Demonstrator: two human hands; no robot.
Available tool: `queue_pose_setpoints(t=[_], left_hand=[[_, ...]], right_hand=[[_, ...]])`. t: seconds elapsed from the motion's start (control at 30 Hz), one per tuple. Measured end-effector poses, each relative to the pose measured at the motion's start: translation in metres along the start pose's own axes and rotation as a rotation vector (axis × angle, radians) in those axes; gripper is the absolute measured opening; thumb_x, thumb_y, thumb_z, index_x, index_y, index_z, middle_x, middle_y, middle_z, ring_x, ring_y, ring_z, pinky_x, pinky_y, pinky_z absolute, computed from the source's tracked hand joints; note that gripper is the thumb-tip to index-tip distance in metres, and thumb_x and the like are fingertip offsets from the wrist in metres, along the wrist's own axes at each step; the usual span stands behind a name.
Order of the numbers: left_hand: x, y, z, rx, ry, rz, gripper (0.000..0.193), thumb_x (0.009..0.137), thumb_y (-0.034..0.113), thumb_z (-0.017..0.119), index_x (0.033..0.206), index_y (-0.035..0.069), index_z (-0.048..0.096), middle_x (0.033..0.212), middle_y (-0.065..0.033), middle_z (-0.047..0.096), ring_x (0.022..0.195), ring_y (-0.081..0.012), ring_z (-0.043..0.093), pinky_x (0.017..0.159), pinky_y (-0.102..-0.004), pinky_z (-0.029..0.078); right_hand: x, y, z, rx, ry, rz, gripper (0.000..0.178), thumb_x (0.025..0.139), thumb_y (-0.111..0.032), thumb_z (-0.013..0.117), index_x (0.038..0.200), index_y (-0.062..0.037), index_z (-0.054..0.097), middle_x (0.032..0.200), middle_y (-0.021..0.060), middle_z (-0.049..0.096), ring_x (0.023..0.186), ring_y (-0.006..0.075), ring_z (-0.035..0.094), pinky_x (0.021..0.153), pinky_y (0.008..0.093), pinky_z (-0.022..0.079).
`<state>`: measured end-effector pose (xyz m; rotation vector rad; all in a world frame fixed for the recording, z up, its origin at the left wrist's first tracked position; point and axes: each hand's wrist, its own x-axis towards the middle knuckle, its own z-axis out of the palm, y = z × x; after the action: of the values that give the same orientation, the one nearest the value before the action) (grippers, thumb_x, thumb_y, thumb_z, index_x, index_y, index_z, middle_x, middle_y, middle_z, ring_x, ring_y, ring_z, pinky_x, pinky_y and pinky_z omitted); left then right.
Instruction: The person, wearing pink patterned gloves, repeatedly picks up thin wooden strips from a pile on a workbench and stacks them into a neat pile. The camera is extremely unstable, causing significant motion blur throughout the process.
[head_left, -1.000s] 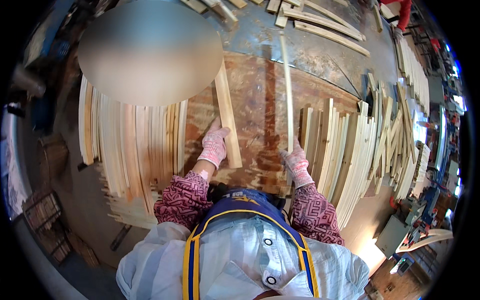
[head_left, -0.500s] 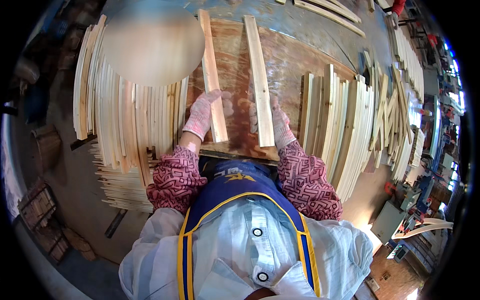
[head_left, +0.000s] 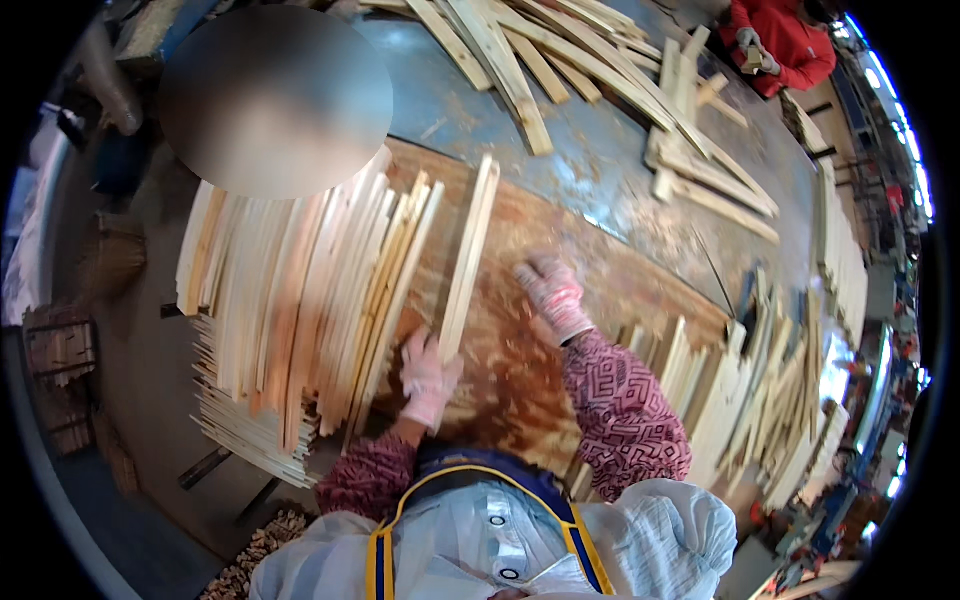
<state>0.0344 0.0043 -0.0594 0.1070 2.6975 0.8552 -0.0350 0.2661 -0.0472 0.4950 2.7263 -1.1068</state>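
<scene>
At centre, the left hand (head_left: 430,375) grips pale wood (head_left: 468,262) near its lower end, seemingly for control, the right hand (head_left: 552,295) empty.

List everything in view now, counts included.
Middle strip: one or two together (unclear), pale, centre
Left row of strips: many, pale to reddish, left
Lower stack: many, pale, lower left
Right row of strips: many, pale, right
Loose heap: many, pale, top
Board: one, brown, centre
Worktop: one, grey, beyond the board
Co-worker: one, red top, upper right
Background clutter: uncounted, mixed colours, side edges
Apron: one, blue with yellow edging, bottom
Sleeves: two, maroon patterned, lower middle
Left hand: one, pink-white glove, at middle strip
Right hand: one, pink-white glove, open over board
</scene>
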Motion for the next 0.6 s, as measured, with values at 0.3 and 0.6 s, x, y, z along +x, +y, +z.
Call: queue_pose_setpoints(t=[0.3,0.6], left_hand=[[-0.003,-0.012,0.012,0.194,0.109,0.129,0.063,0.072,0.032,0.077,0.124,0.002,0.055,0.129,-0.0204,0.048,0.12,-0.0423,0.044,0.098,-0.05,0.043],[-0.005,-0.017,0.017,0.226,0.054,0.095,0.068,0.067,0.029,0.08,0.126,0.008,0.055,0.126,-0.0159,0.049,0.119,-0.0371,0.046,0.098,-0.0493,0.043]], right_hand=[[0.278,-0.098,-0.045,-0.61,0.196,0.033,0.092,0.081,-0.048,0.073,0.154,-0.0239,0.023,0.149,0.0178,0.037,0.136,0.0346,0.04,0.103,0.0468,0.045],[0.325,-0.08,-0.064,-0.446,0.078,0.095,0.063,0.089,-0.027,0.063,0.144,-0.032,0.033,0.118,0.0216,0.061,0.106,0.0388,0.065,0.08,0.049,0.056]])
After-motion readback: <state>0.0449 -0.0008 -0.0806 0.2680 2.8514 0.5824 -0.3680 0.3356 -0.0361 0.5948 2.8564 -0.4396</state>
